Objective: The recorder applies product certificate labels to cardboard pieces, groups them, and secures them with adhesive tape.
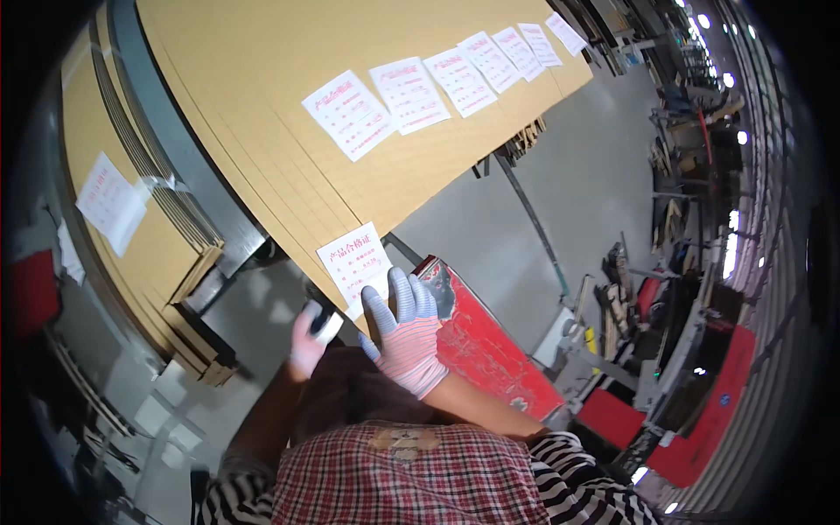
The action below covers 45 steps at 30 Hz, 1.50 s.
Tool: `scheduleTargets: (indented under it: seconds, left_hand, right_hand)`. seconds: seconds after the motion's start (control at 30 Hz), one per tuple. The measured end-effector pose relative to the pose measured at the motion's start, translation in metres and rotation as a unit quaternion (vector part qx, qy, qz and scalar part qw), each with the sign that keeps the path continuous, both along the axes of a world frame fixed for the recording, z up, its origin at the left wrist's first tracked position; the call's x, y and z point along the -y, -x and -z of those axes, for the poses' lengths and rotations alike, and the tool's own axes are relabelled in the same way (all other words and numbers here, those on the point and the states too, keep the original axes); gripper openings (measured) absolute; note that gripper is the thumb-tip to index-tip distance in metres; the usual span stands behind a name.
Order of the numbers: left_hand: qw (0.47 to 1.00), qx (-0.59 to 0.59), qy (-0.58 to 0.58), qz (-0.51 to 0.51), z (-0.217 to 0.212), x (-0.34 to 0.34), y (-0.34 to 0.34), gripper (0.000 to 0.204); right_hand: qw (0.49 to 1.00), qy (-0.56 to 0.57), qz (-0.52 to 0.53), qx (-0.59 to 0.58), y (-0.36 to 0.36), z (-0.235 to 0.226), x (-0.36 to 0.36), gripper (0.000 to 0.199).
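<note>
My right hand, in a striped grey and pink work glove, lies over the lower right part of a white paper slip with red print. Its fingers are stretched out and touch the slip at the near corner of a stack of brown boards. My left hand, also gloved and smeared by motion, is just below that corner. It holds a small black-and-white object whose kind is too blurred to make out. Farther up the boards, several similar slips lie in a slanting row.
To the left stands another bundle of brown boards with a slip on it and clear tape around its edges. A scuffed red metal piece is close to my right forearm. Racks with wood offcuts stand at the right on grey floor.
</note>
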<state>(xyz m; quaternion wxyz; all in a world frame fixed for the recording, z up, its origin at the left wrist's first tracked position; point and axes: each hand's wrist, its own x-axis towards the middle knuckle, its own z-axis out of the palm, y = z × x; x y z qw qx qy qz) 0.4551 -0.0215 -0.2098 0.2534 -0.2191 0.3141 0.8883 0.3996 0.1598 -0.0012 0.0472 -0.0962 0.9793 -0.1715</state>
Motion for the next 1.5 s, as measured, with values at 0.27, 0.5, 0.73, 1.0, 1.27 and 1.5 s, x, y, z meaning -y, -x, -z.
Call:
scheduleTargets:
  seconds: [0.27, 0.5, 0.73, 1.0, 1.27, 1.5]
  left_hand:
    - [0.711, -0.250, 0.587, 0.297, -0.212, -0.047, 0.095, 0.056]
    - [0.557, -0.280, 0.676, 0.394, -0.216, -0.047, 0.109, 0.068]
    - [0.661, -0.299, 0.603, 0.331, -0.209, -0.035, 0.110, 0.060]
    - [0.860, -0.260, 0.429, 0.091, -0.175, -0.004, 0.093, 0.033]
    - [0.877, -0.090, 0.466, 0.082, -0.137, -0.037, 0.044, 0.037]
    - [0.840, -0.122, 0.487, 0.204, -0.153, -0.100, -0.077, 0.044]
  right_hand:
    - [0.972, 0.198, 0.126, 0.033, 0.010, -0.013, -0.015, 0.082]
    - [0.888, -0.110, -0.361, 0.264, 0.124, -0.117, -0.025, 0.040]
    - [0.923, -0.060, -0.233, 0.301, 0.144, -0.019, -0.050, 0.024]
    - [0.975, -0.107, 0.023, 0.191, 0.116, 0.010, -0.088, 0.020]
    - [0.987, 0.062, 0.097, 0.114, -0.007, -0.033, -0.068, 0.028]
    - [0.971, 0.131, 0.122, 0.161, -0.132, -0.005, -0.198, 0.022]
